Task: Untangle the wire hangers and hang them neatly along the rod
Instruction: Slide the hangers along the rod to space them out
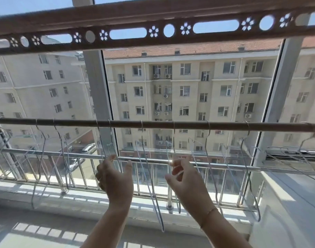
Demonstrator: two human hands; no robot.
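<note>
Along the rod, thin silver wire hangers hang spaced apart.

The rod is brown, the wire hangers silvery, the upper bar brown with flower-shaped cutouts.

Rod: it runs past both side edges, so we do not see its ends. The far-left hangers are cut by the left edge and overlap, so we cannot count them. The far-right hanger blurs into the rack behind it. The left hand hides the lower part of the nearest hanger. The right hand has fingers curled beside a wire; we cannot tell if they pinch it. Both forearms are cut by the bottom edge. Thin wires fade against the railing.
</note>
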